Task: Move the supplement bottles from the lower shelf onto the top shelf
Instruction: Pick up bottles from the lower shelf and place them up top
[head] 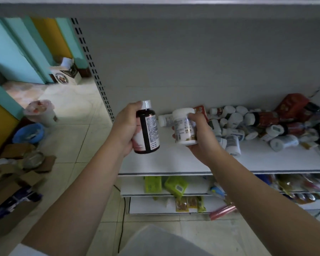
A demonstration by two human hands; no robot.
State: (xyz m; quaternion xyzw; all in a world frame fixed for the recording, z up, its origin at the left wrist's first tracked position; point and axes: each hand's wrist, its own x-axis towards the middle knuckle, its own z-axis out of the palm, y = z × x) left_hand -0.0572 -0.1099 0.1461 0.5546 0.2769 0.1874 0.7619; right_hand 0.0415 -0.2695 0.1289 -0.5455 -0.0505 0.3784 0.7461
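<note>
Fingers of the left hand [126, 128] curled round 1 dark bottle [147, 130]; the right hand [204, 139] gripped 1 white bottle [185, 126], both held above the lower shelf [174, 163] near its left edge, while a bottle pile [257, 126] lay along its back right

A dark brown bottle [147, 129] with a white cap and a pink-and-white label is held upright in the left hand [125, 126]. A white bottle [184, 126] is gripped, slightly tilted, in the right hand [204, 139]. Many more bottles [257, 130], mostly white, are heaped on their sides along the right of the lower shelf [174, 163].
</note>
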